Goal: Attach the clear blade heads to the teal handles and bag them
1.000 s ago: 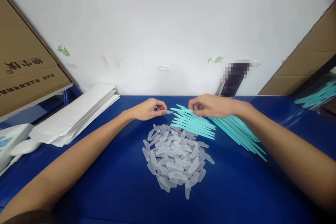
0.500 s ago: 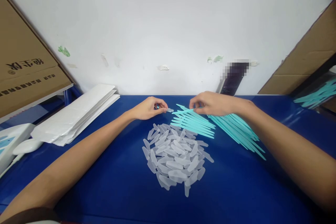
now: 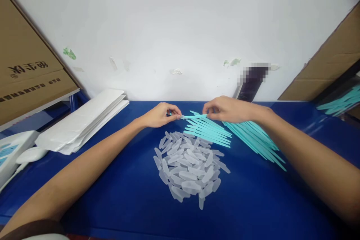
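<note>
My left hand pinches a small translucent plastic cap between thumb and fingertips. From the other side, my right hand grips a thin turquoise plastic stick, its left tip meeting the cap; whether it sits inside cannot be made out. Just below lies a fanned row of turquoise sticks with translucent pieces at their left ends. A round heap of loose translucent caps is nearer to me. More turquoise sticks lie in a pile under my right wrist.
Flat white packets are stacked at the left on the blue table. A white device stands beside them. Cardboard boxes flank both sides. A dark phone-like object leans on the white wall.
The gap between the cap and the turquoise stick has closed; the stick's tip now meets the cap in my left fingers. The view has shifted slightly.
</note>
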The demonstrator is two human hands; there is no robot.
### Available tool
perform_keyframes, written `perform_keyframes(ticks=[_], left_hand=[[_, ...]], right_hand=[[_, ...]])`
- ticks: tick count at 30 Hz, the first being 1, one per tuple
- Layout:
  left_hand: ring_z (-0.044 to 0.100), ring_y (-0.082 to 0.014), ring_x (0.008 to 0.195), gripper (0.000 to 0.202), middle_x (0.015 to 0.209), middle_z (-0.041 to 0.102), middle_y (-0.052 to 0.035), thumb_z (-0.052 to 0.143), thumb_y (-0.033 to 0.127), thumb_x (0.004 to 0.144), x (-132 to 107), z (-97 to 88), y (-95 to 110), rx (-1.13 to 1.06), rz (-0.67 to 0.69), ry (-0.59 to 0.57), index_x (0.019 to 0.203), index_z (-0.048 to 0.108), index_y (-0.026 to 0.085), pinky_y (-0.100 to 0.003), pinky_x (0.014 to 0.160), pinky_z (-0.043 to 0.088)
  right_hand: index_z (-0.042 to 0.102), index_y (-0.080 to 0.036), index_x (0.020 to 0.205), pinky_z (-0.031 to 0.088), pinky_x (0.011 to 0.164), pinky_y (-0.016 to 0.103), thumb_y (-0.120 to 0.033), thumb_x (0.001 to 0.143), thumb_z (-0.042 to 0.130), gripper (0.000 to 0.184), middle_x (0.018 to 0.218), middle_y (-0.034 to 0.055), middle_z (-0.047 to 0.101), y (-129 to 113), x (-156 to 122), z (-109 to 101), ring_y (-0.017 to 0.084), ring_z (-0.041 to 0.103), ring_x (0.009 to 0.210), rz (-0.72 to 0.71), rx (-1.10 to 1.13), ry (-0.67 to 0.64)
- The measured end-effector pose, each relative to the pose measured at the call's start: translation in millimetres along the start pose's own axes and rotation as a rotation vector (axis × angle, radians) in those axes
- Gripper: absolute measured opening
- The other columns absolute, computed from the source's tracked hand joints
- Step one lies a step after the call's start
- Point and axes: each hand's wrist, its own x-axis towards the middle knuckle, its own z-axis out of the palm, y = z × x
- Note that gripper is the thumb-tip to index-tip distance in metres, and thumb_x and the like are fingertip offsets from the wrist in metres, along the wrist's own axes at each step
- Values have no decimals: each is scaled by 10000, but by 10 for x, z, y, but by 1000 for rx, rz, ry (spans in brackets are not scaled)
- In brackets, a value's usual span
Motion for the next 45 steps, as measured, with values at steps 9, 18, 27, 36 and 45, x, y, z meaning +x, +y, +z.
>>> perform_keyframes(ticks=[9, 18, 27, 36, 45], left_hand=[[631, -162, 815, 273, 926, 737, -54, 594, 404, 924, 1, 14, -138, 43, -4, -26, 965, 732, 172, -280, 733, 454], [615, -229, 1083, 364, 1168, 675, -99, 633, 535, 869, -193, -533, -483, 201, -89, -104, 920, 763, 200, -336, 954, 445], [634, -202, 958, 322, 1069, 714, -72, 652, 467, 861, -165, -426, -225, 233, -121, -20, 1007, 745, 195, -288, 817, 456], [549, -212, 920, 194, 969, 686, -66, 604, 326, 951, -21, 155, 429, 434, 177, -303, 954, 780, 245, -324, 797, 350], [499, -226, 942, 197, 962, 645, -73, 599, 331, 953, -25, 170, 376, 427, 98, -305, 925, 748, 205, -330, 797, 326]], right_hand=[[711, -170, 997, 402, 659, 284, -436, 941, 466, 365, 882, 66, 718, -74, 101, 131, 162, 586, 714, -19, 24, 98], [665, -163, 896, 413, 614, 299, -336, 862, 548, 212, 920, 114, 706, 179, 126, 184, 210, 620, 751, 270, -173, -119], [490, -200, 672, 327, 564, 297, -276, 806, 530, 159, 670, 22, 546, 212, 167, 187, 139, 426, 596, 201, -84, -146], [509, -205, 815, 377, 599, 285, -318, 856, 530, 122, 739, 33, 627, 186, -8, -13, 158, 538, 646, 171, 9, -179], [622, -202, 875, 402, 601, 301, -344, 838, 572, 155, 778, 42, 661, 202, -76, -110, 171, 542, 668, 115, 67, -250]])
